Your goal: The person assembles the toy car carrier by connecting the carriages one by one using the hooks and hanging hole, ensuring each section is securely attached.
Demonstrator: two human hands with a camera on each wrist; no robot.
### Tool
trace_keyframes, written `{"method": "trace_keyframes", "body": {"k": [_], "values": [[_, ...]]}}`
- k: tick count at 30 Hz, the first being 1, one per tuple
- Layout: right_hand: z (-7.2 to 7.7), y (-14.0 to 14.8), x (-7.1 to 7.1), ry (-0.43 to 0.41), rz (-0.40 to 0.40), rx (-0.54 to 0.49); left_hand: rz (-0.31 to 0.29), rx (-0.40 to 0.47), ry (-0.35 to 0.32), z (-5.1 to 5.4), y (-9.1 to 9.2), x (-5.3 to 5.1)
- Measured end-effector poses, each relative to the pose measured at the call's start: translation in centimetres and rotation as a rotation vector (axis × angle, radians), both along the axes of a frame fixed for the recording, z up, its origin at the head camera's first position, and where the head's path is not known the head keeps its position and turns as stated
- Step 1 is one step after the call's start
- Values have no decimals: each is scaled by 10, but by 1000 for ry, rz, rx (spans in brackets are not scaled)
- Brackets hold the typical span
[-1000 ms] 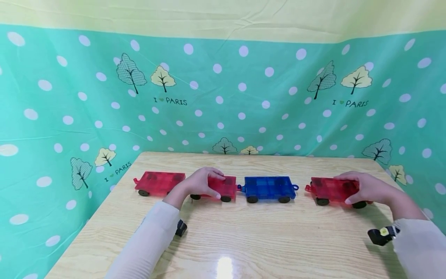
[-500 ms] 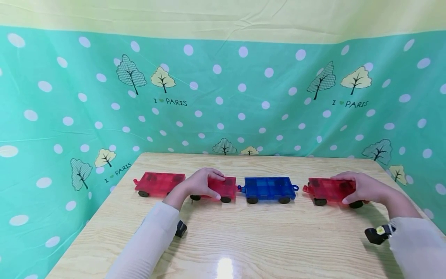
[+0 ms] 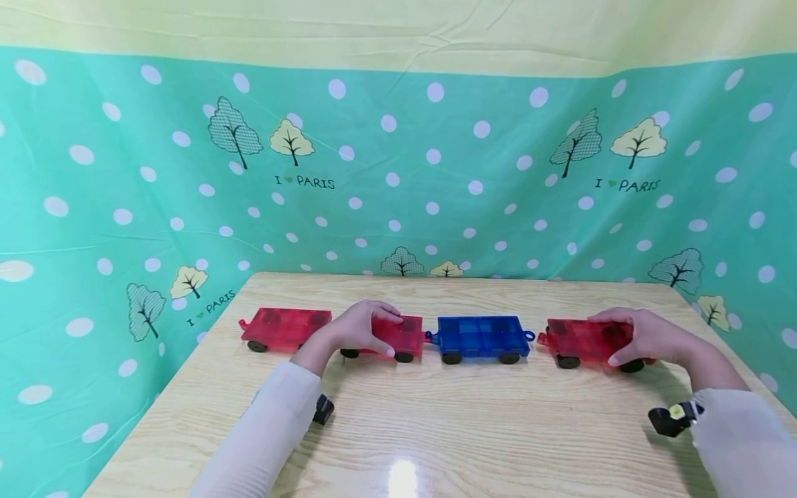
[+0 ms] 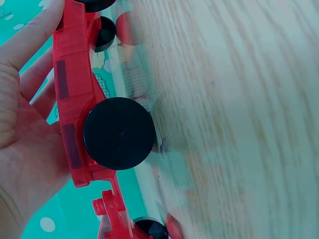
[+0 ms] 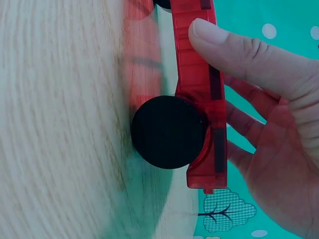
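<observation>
My left hand (image 3: 358,328) grips the middle red toy train car (image 3: 406,335) from above, thumb on its near side. That car is hooked at its left to another red car (image 3: 289,328), as the left wrist view shows, and its right end meets the hitch of the blue toy train car (image 3: 479,336). With my right hand (image 3: 650,339) I hold the right-hand red car (image 3: 582,340) across its top; the thumb (image 5: 214,37) lies along its near side. A small gap parts this car's left hook (image 3: 542,338) from the blue car's ring (image 3: 529,336).
The cars stand in a row on a light wooden table (image 3: 461,429). Behind and beside it hangs a green dotted curtain (image 3: 429,173) with printed trees. Black wrist cameras (image 3: 672,418) sit under both forearms.
My right hand has slid the right-hand red car leftward, narrowing the gap to the blue car. The left hand and the other cars keep their places.
</observation>
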State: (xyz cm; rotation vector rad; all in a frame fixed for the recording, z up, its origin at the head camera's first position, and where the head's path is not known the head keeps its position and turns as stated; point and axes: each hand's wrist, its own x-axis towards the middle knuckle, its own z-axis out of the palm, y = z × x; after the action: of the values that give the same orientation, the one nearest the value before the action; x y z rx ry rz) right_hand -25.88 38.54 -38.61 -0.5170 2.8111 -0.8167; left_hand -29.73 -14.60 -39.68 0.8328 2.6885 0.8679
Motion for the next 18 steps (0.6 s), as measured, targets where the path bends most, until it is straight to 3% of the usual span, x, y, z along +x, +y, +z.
{"method": "trace_keyframes", "body": {"k": [18], "values": [[-3,5,4,41,-10,0,-3,-2,19,4,0,2]]}}
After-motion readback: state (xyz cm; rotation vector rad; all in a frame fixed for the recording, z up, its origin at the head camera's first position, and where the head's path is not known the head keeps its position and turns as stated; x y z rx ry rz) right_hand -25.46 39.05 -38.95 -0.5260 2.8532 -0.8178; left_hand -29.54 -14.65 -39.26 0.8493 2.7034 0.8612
